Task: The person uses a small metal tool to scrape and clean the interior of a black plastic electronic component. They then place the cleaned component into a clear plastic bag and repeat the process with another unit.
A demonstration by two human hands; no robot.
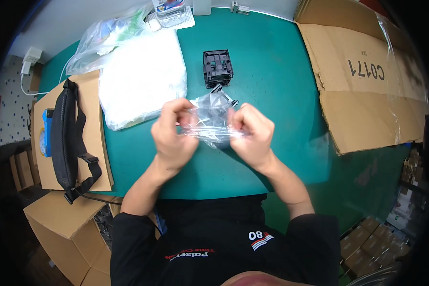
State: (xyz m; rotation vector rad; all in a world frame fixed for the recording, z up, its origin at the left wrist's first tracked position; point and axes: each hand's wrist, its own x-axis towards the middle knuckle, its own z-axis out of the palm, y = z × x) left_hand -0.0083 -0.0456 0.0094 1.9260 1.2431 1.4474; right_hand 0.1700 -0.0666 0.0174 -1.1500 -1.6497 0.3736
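Between my two hands a clear plastic bag (209,121) is stretched over the green table. My left hand (174,131) pinches its left side, fingers curled in. On the other side, my right hand (252,133) grips the bag's right edge with bent fingers. Just beyond the bag, a black plastic frame-like part (218,66) lies on the table. Small dark pieces (218,89) show at the bag's far edge; whether they are inside the bag or behind it I cannot tell.
A stack of white plastic bags (145,81) lies left of my hands. Farther left, a black waist bag (66,138) rests on cardboard. An open cardboard box (357,95) stands at the right. A bottle (170,13) is at the back, and another box (64,214) sits lower left.
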